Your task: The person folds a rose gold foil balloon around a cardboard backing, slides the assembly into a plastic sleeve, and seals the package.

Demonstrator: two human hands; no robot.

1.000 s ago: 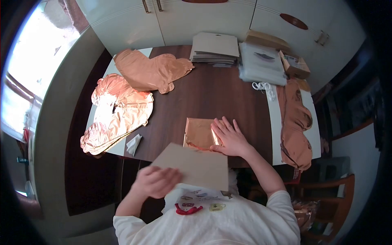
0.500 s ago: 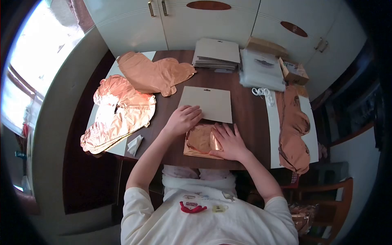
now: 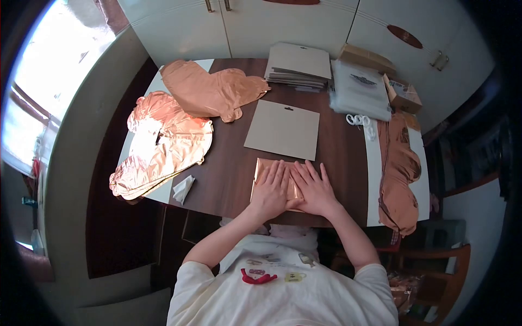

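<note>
Head view: the folded foil packet [image 3: 261, 169] lies at the tabletop's [image 3: 228, 185] near edge, pressed under the left hand [image 3: 314, 189] and right hand [image 3: 272, 190], both flat with fingers extended. Beyond it, toward the far edge, lies a cardboard sheet [image 3: 284, 130].

On my feed I see a loose white short-sleeved shirt [image 3: 283, 296], small faded prints scattered over the chest, a curved red piece [image 3: 258, 277] among them, a pale yellow patch [image 3: 294, 277] beside it; both forearms are bare, no gloves.
</note>
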